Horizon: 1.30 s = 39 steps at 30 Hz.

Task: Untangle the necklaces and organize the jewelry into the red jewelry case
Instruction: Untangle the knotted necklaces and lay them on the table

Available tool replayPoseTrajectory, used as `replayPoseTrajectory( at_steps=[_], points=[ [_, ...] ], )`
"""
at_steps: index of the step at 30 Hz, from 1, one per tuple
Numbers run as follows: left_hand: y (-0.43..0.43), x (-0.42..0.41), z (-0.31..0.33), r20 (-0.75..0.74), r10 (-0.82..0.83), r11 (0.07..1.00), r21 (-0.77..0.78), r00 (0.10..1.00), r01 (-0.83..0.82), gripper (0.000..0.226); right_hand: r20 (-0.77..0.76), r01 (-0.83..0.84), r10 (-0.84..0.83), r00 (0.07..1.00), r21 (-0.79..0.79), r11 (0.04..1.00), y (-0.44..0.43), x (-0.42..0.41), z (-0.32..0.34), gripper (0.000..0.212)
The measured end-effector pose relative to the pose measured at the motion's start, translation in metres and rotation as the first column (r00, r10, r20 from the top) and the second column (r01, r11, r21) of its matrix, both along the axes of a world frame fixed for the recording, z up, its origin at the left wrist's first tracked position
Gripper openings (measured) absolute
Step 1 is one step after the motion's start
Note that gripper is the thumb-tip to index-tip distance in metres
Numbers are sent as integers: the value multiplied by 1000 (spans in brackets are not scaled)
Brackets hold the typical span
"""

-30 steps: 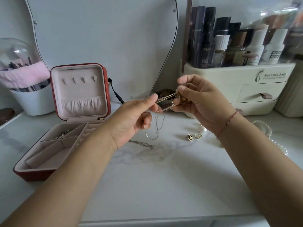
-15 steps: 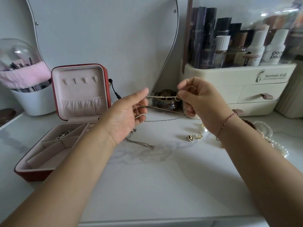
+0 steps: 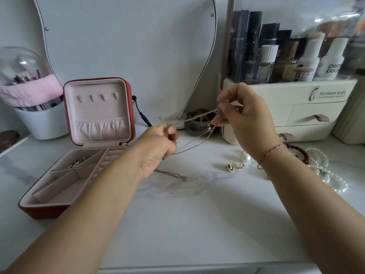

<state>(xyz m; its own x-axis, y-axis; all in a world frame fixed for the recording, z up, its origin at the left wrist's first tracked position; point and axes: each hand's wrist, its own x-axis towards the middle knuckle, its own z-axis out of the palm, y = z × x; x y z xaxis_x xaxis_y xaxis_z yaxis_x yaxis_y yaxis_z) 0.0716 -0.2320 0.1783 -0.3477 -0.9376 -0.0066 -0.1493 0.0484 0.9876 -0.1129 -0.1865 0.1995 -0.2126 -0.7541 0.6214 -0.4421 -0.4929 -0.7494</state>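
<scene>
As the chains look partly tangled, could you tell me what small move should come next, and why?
Probably draw the hands gently apart: the left hand and right hand each pinch the taut chain, while thinner strands sag loosely between them.

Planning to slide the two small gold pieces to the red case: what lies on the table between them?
Head view: a silver chain lies on the marble between the gold pieces and red case, below the left hand.
</scene>
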Motion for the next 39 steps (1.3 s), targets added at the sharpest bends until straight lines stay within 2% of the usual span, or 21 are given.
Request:
replayPoseTrajectory(
  at_steps=[4,7,11,14,16,18,21,25,28,32,34,39],
  points=[
    [0,2,0,110,-91,996,-4,990,92,45,5,107,-107,994,-46,993,-1,-4,0,28],
    [1,4,1,115,-161,987,18,980,160,42,-11,104,-105,994,-59,993,0,-4,1,30],
    [9,4,1,177,-300,954,47,937,296,36,119,-91,92,989,-20,996,2,-3,6,27],
    [11,2,-1,296,-386,921,72,874,383,42,240,-274,256,937,44,961,3,-2,8,22],
    [12,2,-2,316,-415,908,86,853,410,42,267,-380,350,898,65,923,3,-1,7,18],
    [12,3,-1,287,-442,896,99,850,432,38,294,-465,426,856,77,882,4,-1,6,16],
    [14,2,3,254,-457,889,113,852,443,46,322,-531,482,815,83,843,4,-1,5,13],
    [17,-2,3,197,-374,926,28,906,376,52,360,-553,487,796,104,827,5,1,6,11],
    [16,-6,3,55,-320,945,-58,946,323,37,379,-564,491,785,108,818,6,2,6,12],
    [15,-9,5,-213,-295,955,-82,932,283,24,399,-577,495,772,113,809,5,3,4,10],
    [17,-11,5,-243,-262,965,-97,934,245,16,400,-584,499,768,120,803,4,4,3,10],
    [21,-15,5,-230,-189,976,-149,955,157,17,392,-580,493,777,138,803,5,7,3,11]
  ],
)
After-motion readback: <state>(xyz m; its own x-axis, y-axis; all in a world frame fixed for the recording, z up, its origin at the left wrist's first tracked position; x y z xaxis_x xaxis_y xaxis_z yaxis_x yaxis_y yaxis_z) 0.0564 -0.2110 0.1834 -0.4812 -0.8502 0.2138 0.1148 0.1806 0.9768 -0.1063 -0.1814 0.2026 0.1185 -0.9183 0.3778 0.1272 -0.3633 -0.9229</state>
